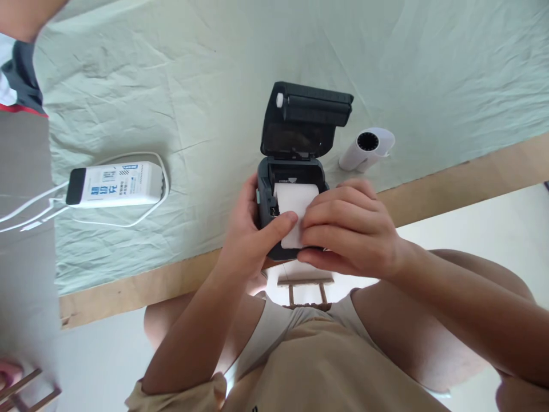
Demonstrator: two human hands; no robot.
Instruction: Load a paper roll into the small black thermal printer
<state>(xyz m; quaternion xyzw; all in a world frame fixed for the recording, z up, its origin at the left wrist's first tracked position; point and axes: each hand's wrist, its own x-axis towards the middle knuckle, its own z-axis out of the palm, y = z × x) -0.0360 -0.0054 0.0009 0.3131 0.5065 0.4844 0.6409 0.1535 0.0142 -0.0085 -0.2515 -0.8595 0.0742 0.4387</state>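
A small dark label printer [268,229] is held near the table's front edge, its lid [295,129] swung up and back. Inside its bay sits a white paper roll [295,197], with paper hanging over the front. My left hand [253,226] wraps the printer's left side, its thumb lying on the paper. From the right, my right hand [351,229] pinches the edge of the paper, with the fingers closed together. Just beyond that hand, a second white paper roll [354,153] with a dark core rests on the table, its loose end partly unwound.
Left on the green tablecloth [206,114] lies a white power bank or charger [115,184] with white cables looped around it. A wooden table edge [141,283] runs along the front. Another person's arm [26,17] shows at the top left. Below stands a wooden stool [305,282].
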